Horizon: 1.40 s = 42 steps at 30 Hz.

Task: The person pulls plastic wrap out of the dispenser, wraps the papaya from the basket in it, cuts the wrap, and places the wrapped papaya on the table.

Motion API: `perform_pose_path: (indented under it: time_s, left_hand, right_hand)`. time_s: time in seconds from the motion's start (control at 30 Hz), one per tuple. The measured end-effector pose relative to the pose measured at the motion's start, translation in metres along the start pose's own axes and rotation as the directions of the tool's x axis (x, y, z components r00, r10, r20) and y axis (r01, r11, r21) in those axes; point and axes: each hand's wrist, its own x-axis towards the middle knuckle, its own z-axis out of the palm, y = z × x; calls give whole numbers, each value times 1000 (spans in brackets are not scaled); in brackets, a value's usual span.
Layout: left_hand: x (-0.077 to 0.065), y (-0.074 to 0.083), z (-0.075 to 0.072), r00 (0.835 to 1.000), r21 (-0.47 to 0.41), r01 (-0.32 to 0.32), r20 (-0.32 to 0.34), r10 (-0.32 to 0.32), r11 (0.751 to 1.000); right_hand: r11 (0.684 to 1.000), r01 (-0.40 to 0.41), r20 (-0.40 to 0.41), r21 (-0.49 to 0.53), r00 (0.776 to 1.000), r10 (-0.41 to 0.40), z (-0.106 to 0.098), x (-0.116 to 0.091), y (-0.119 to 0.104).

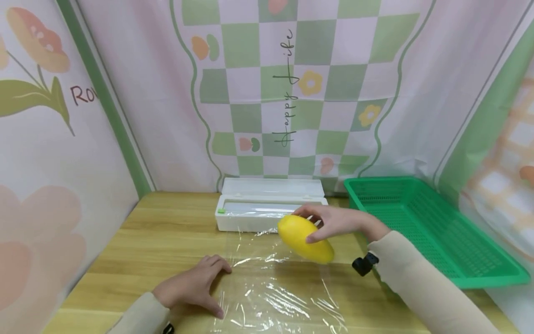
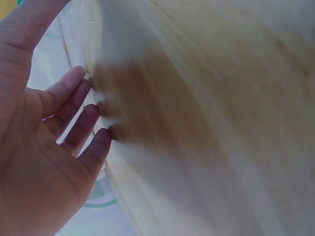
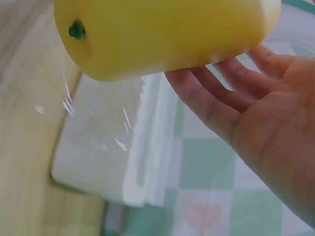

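My right hand (image 1: 340,221) grips a yellow mango (image 1: 306,239) between thumb and fingers, tilted above a sheet of clear plastic wrap (image 1: 279,290). In the right wrist view the mango (image 3: 162,34) shows a small green stem at one end. The wrap runs from a white wrap dispenser box (image 1: 242,224), its lid raised, toward the front of the table. To the left of the wrap, my left hand (image 1: 198,283) is spread with fingertips at the table and thumb at the wrap's left edge. The left wrist view shows its fingertips (image 2: 102,135) touching the surface.
A green plastic basket (image 1: 417,227) stands at the right side of the wooden table (image 1: 175,222). Printed curtains (image 1: 246,93) hang behind the table and along both sides. A dark camera strap (image 1: 365,263) sits on the right wrist.
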Motion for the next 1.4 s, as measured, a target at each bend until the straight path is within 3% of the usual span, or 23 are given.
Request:
perform_pose_path:
  time_s: [0.43, 0.67, 0.87, 1.1, 1.4]
  left_hand:
    - [2, 1, -2, 998, 15, -49, -28, 49, 999]
    - [2, 0, -1, 1000, -2, 0, 8, 0, 1000]
    - [2, -3, 1, 1000, -3, -8, 0, 8, 1000]
    - [1, -3, 0, 1000, -10, -2, -1, 2, 1000]
    - [1, -3, 0, 1000, -13, -8, -9, 8, 1000]
  right_hand:
    - [998, 54, 51, -16, 997, -53, 49, 34, 0]
    - [997, -23, 85, -68, 996, 28, 69, 44, 3]
    - [998, -13, 119, -63, 993, 20, 78, 48, 4]
    - [990, 9, 123, -142, 992, 9, 85, 51, 7]
    - [998, 10, 128, -66, 992, -1, 88, 53, 14]
